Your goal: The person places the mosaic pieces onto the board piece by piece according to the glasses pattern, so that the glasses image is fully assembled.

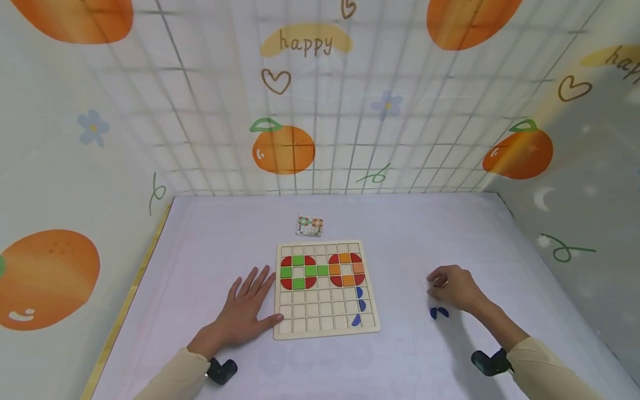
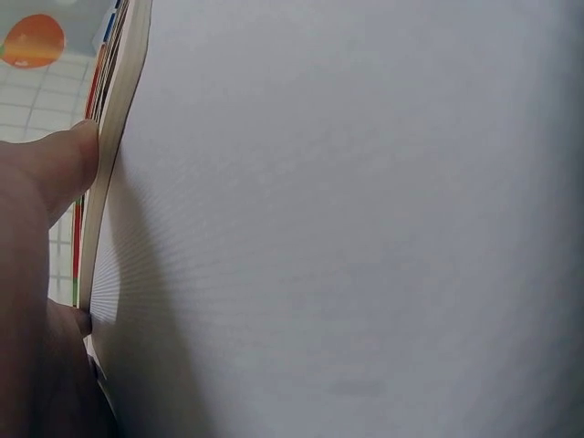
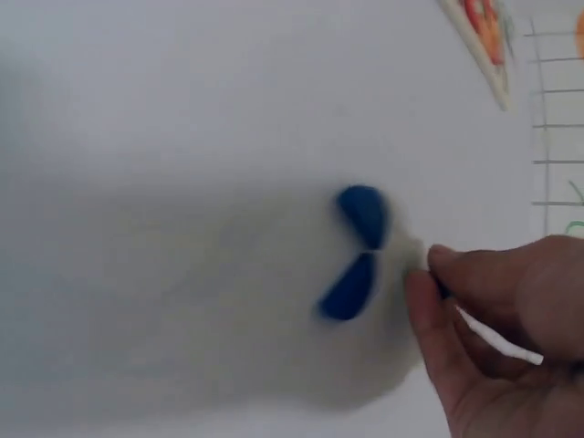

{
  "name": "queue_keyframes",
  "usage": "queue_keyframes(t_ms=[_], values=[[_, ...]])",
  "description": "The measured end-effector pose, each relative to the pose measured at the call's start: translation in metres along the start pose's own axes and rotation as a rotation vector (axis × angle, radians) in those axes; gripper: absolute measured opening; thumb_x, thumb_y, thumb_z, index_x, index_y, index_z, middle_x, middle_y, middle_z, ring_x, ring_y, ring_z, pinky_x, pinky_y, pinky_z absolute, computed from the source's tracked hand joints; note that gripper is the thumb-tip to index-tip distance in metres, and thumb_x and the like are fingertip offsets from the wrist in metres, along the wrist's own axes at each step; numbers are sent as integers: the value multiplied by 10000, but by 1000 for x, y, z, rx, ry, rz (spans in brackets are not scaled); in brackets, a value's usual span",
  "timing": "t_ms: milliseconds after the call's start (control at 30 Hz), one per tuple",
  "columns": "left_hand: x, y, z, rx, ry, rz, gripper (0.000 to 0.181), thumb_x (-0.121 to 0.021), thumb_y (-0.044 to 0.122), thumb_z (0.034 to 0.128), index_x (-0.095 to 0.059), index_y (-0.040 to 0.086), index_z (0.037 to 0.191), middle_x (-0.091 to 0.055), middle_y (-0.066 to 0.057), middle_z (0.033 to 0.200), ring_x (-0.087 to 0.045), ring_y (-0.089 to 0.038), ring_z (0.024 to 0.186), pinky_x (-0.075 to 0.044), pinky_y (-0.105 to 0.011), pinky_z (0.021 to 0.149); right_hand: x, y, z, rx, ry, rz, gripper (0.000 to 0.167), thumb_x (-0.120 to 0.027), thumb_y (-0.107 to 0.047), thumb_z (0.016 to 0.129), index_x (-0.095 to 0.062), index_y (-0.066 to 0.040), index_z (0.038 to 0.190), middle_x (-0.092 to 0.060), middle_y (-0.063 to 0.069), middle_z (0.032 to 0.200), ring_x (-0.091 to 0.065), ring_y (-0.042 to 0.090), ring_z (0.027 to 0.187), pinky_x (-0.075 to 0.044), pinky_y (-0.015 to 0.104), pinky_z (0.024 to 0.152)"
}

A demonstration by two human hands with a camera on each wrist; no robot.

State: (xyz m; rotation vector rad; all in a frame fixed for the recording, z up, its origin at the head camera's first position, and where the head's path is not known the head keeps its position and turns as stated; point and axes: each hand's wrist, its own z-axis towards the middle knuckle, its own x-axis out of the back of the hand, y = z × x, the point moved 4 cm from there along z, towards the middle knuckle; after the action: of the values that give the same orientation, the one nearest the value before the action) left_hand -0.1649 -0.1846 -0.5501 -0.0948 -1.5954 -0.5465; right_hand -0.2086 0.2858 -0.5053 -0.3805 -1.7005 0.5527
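My left hand [image 1: 244, 312] lies spread flat on the table, its thumb and a fingertip at the left edge of a pale wooden grid board [image 1: 314, 324]. On the board sit red, green and orange pieces forming two rings joined by a green square [image 1: 322, 270]. Several blue pieces with a curved side, one of them here [image 1: 362, 305], lie in the board's lower right. Off to the right, my right hand [image 1: 457, 286] pinches a small dark blue piece [image 3: 444, 288], mostly covered by thumb and fingers. Below it, two blue curved pieces [image 3: 367, 215] lie corner to corner on the table.
A small pattern card [image 1: 310, 225] lies behind the board. The white-covered table [image 1: 225, 222] meets a printed curtain [image 1: 215, 139] at the back and sides. Dark wrist devices [image 1: 490, 363] sit at both sleeves.
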Motion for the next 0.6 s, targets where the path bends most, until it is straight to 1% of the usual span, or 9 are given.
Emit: queue_keyframes(t_ms=[133, 200, 300, 367, 400, 467, 533, 600], values=[[0, -1, 1, -1, 1, 6, 967, -509, 719, 875, -214, 125, 1579, -117, -78, 1639, -47, -327, 1489, -63, -598, 1144, 7, -16, 15, 22, -49, 171, 214, -742, -24, 851, -711, 37, 1054, -687, 87, 897, -638, 214, 788, -562, 313, 676], [0, -1, 1, 0, 1, 7, 969, -507, 721, 875, -208, 127, 1580, -110, -75, 1640, -42, -325, 1489, -63, -599, 1143, 8, -27, 24, 29, -74, 265, 217, -719, -38, 883, -707, 45, 1083, -708, 112, 950, -665, 257, 839, -570, 321, 737], [-1, -1, 2, 1, -1, 10, 970, -495, 729, 876, -199, 133, 1583, -98, -68, 1642, -36, -321, 1490, -64, -597, 1144, 4, -46, 37, 25, -104, 399, 225, -693, -48, 913, -697, 57, 1113, -720, 130, 1015, -680, 321, 921, -569, 342, 808], [-1, 0, 2, 2, 0, 9, 969, -496, 728, 876, -204, 131, 1582, -101, -68, 1641, -40, -323, 1490, -67, -600, 1143, -2, -61, 45, 26, -117, 448, 226, -702, -49, 908, -701, 51, 1111, -722, 113, 1010, -680, 321, 930, -566, 336, 824], [-1, 0, 2, 3, 1, 7, 968, -498, 727, 876, -207, 129, 1581, -104, -70, 1640, -42, -325, 1490, -69, -603, 1142, -7, -69, 48, 29, -128, 464, 224, -706, -47, 904, -704, 44, 1110, -720, 104, 1008, -682, 309, 921, -564, 325, 826], [0, 1, 1, 4, 2, 10, 968, -500, 725, 876, -216, 123, 1578, -113, -77, 1639, -49, -329, 1489, -74, -606, 1141, -17, -87, 53, 64, -160, 474, 214, -716, -41, 894, -713, 37, 1093, -715, 93, 994, -683, 279, 884, -567, 329, 821], [1, 2, 0, 2, 6, 10, 965, -510, 715, 877, -225, 113, 1575, -123, -86, 1637, -57, -337, 1487, -78, -613, 1137, -29, -109, 55, 115, -203, 446, 191, -737, -55, 879, -734, 9, 1059, -715, 60, 977, -679, 231, 845, -567, 321, 803], [2, 2, 0, 0, 8, 14, 961, -513, 709, 880, -227, 110, 1574, -127, -88, 1636, -60, -338, 1486, -80, -613, 1136, -40, -131, 56, 193, -254, 416, 159, -746, -66, 875, -748, -16, 1025, -716, 36, 961, -674, 207, 820, -568, 317, 783]])
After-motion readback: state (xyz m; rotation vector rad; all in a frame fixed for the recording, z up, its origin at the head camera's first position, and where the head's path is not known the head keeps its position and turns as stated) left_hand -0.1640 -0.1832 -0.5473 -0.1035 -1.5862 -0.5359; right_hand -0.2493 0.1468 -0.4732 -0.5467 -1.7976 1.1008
